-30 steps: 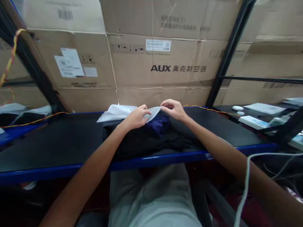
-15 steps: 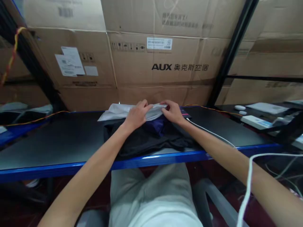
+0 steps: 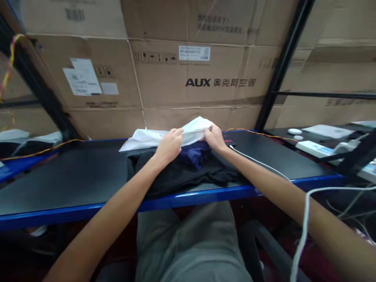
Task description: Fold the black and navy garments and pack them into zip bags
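Black worktop (image 3: 82, 168) with a blue front edge (image 3: 58, 211) spans our view, and our grey trousers (image 3: 188, 235) show below it, nearer to us than the grip. On the worktop, just on our side of the grip, lies a rumpled black cloth (image 3: 179, 180), with a bunched navy cloth (image 3: 195, 156) on it, directly below the gap between our hands. Our left hand (image 3: 170, 145) and right hand (image 3: 215, 138) are both closed on a thin white sheet (image 3: 192, 131), which peaks between them and stretches left past the left hand, creased and lying low. Whether it is paper or film we cannot tell. We judge it light, limp and perhaps slippery, easy to crease or tear; it seems best pinched near its edges, fingertips well apart, without a hard tug. Just right of the grip, a dark flat object (image 3: 230, 143) sits partly behind our right hand, a thin white cable (image 3: 255, 160) running from it toward us. Beyond the grip, brown cardboard boxes (image 3: 164, 92) printed "AUX" form a wall.
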A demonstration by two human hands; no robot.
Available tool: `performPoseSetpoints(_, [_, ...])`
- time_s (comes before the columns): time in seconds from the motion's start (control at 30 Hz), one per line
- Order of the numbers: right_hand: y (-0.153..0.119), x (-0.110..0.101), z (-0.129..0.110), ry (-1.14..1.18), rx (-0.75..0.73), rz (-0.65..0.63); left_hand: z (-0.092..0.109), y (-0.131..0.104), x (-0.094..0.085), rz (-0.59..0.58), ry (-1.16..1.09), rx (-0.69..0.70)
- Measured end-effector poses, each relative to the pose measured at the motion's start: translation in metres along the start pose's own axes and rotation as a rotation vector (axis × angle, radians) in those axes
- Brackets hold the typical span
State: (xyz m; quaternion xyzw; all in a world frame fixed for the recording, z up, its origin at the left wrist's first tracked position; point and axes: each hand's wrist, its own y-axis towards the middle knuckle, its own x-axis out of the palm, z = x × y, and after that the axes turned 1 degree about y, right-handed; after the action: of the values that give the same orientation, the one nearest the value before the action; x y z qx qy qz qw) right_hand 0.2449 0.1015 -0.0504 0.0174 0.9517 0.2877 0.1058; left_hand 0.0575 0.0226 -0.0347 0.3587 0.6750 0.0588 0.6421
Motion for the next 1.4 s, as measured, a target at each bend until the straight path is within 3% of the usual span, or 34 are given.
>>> performPoseSetpoints(0.37, [0.006,-0.003,0.007,0.034,0.014,0.043,0.005,-0.002,-0.002,-0.008,-0.057,-0.108])
performPoseSetpoints(0.63, [0.005,-0.009,0.008,-0.346,-0.122,-0.007,-0.004,-0.003,0.003,-0.093,-0.097,-0.141])
performPoseSetpoints(0.77, [0.001,-0.008,0.001,-0.337,-0.102,-0.048,-0.008,-0.004,0.002,-0.082,-0.116,-0.161])
performPoseSetpoints(0.9, [-0.003,-0.009,-0.004,-0.216,0.022,-0.252,-0.012,-0.006,0.000,-0.080,-0.112,-0.208])
performPoseSetpoints(1.03, [-0.008,-0.011,-0.007,-0.355,0.061,-0.521,-0.019,-0.006,-0.001,-0.060,-0.117,-0.258])
performPoseSetpoints(1.17, [-0.011,-0.012,-0.014,-0.531,0.014,-0.650,-0.022,-0.004,0.000,-0.066,-0.090,-0.316])
performPoseSetpoints(1.4, [-0.009,-0.017,-0.020,-0.511,0.084,-0.746,-0.022,-0.003,0.000,-0.017,-0.097,-0.339])
